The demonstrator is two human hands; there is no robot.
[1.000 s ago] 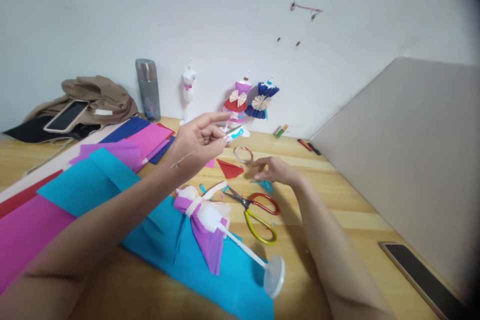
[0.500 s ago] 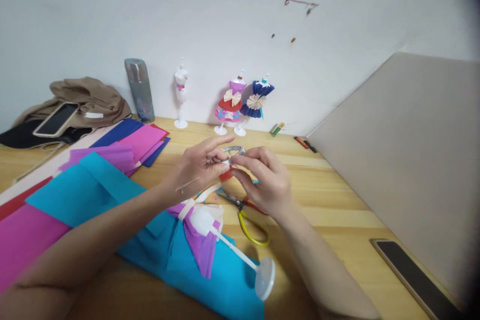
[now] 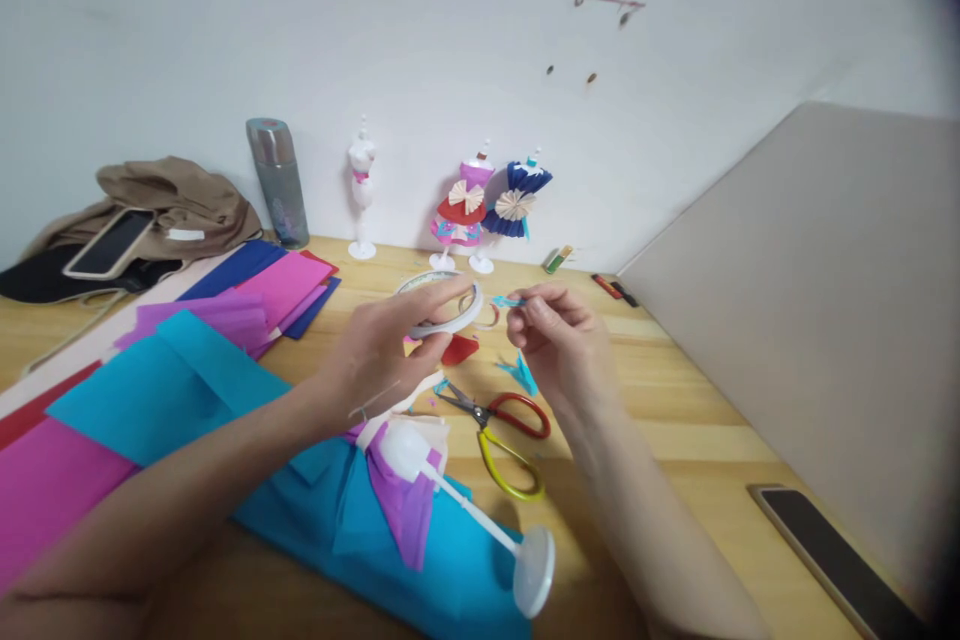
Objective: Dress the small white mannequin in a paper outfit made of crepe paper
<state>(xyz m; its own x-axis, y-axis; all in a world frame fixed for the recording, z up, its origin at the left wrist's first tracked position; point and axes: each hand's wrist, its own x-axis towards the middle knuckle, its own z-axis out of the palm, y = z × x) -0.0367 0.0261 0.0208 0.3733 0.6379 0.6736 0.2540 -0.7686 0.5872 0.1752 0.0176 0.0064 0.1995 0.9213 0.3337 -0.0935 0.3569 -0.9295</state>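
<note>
My left hand (image 3: pixel 379 345) grips a roll of white tape (image 3: pixel 472 310) between thumb and fingers, its ring tilted. In my right hand (image 3: pixel 559 335), thumb and fingertips pinch a small blue paper piece (image 3: pixel 508 301), just right of the roll. Below the hands lie a red scrap (image 3: pixel 459 350), a blue scrap (image 3: pixel 525 376) and scissors (image 3: pixel 480 415) with one red and one yellow handle, blades apart. A white mini dress form (image 3: pixel 405 450) draped in purple lies on its side over the blue paper (image 3: pixel 330 520), near my left forearm.
Three small dress forms stand by the wall: a bare white one (image 3: pixel 362 185), one in a red-and-purple dress (image 3: pixel 463 195), one in navy (image 3: pixel 517 200). A steel flask (image 3: pixel 277 185), brown cloth (image 3: pixel 172 195) and coloured sheets (image 3: pixel 285 290) lie left; a phone (image 3: pixel 832 550) lies right.
My hands have moved apart. The tape roll has turned and shows as a wide ring in my left hand. My right hand has shifted right, with the small blue piece now showing.
</note>
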